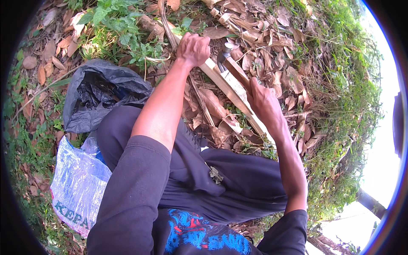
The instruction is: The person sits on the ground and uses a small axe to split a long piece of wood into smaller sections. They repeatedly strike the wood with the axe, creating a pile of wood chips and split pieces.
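Note:
A long, pale squared wooden strip [233, 94] lies slantwise on the leaf litter in front of my folded legs. My left hand [194, 50] is closed round its far end. The fingers of my right hand [264, 101] wrap the brown wooden handle of a claw hammer [237, 71]. Its metal head sits close beside the strip, a little to the right of my left hand. From this view I cannot tell whether the head touches the wood.
At my left a dark plastic bag [78, 102] gapes open, with dark contents. Nearer lies a translucent plastic bag [80, 180]. Dry brown leaves [293, 80] cover the ground beyond the strip. A thin dry stem [199, 102] runs beside it. Leafy plants [123, 29] grow at the far left.

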`<state>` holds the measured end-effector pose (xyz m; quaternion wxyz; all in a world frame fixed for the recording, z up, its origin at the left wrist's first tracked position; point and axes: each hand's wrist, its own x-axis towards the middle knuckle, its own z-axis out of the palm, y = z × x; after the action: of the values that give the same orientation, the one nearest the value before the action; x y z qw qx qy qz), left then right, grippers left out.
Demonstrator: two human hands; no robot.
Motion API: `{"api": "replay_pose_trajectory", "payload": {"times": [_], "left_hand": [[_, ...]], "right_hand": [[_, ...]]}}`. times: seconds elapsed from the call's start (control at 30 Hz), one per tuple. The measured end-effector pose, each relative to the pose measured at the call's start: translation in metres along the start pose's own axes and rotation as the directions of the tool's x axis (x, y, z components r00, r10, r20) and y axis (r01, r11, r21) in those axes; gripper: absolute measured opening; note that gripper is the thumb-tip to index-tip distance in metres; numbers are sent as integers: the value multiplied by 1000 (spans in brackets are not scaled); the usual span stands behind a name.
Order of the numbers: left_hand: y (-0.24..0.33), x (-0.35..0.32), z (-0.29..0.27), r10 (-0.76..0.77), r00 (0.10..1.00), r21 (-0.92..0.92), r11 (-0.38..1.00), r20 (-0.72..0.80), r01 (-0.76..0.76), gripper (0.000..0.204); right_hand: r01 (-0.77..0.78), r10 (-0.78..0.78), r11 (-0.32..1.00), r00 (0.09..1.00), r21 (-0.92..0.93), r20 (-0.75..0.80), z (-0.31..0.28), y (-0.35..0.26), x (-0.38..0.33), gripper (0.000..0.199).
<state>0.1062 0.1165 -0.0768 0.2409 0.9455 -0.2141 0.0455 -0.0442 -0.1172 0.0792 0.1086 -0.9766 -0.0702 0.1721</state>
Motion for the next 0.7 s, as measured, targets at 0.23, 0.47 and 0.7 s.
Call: {"api": "replay_pose_trajectory", "payload": {"times": [0.23, 0.47, 0.7], "left_hand": [[-8, -1, 12, 40, 988, -53, 997, -146, -48, 20], [-8, -2, 12, 39, 982, -73, 996, -183, -53, 22], [-7, -2, 6, 33, 993, -48, 998, -114, -39, 21]], "right_hand": [[-67, 65, 992, 998, 105, 20, 16, -6, -11, 15], [-92, 93, 983, 996, 159, -1, 34, -3, -18, 15], [-32, 55, 957, 996, 287, -75, 53, -3, -29, 20]]}}
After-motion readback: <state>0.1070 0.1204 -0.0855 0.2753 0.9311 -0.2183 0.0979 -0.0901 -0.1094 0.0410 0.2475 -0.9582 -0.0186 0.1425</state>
